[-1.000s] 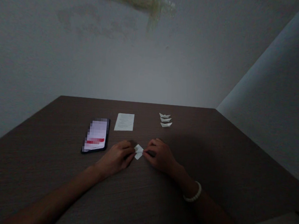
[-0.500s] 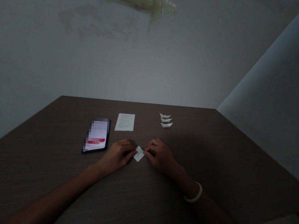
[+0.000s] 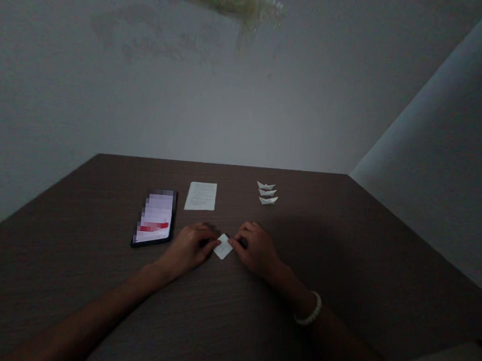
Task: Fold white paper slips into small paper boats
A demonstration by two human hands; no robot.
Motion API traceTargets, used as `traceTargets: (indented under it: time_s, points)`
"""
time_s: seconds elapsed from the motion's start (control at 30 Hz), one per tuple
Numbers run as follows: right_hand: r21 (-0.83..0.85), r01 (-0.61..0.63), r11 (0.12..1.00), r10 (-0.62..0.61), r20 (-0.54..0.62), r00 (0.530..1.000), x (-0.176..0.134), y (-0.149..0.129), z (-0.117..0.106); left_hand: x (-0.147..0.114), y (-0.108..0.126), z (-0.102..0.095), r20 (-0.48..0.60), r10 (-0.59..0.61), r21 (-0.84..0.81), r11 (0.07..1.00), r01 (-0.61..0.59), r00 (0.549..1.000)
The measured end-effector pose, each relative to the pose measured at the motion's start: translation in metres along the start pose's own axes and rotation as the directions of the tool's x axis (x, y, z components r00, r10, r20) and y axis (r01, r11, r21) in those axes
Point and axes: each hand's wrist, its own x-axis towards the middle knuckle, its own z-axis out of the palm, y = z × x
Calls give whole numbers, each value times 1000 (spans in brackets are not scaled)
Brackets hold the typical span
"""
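Note:
Between my two hands, a small folded piece of white paper [image 3: 223, 249] lies diamond-shaped near the middle of the table. My left hand [image 3: 189, 247] pinches its left corner between thumb and fingers. At the opposite corner, my right hand [image 3: 257, 251] grips the paper, its thumb lying over the upper right edge. A pale beaded bracelet [image 3: 309, 309] circles my right wrist. Beyond my right hand stand three small white paper boats, one behind another; the nearest paper boat [image 3: 268, 201] is the closest to me.
A smartphone [image 3: 153, 218] with a lit, partly pixelated screen lies left of my left hand. Behind it to the right is a printed paper sheet [image 3: 201, 196]. The dark wooden table [image 3: 212, 328] meets a stained grey wall [image 3: 230, 107] at its far edge.
My right thumb has shifted left, further onto the folded paper. The left hand keeps its hold with hardly any movement.

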Motion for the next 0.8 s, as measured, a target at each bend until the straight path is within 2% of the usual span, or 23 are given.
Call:
traceTargets:
  time_s: [0.4,0.8]
  points:
    - [7,-71,997,71,-39,997,2,-2,3,1,4,4,-4,-108,51,993,108,994]
    - [-30,-54,998,55,12,998,3,0,5,2,5,4,17,-3,68,998,2,1000]
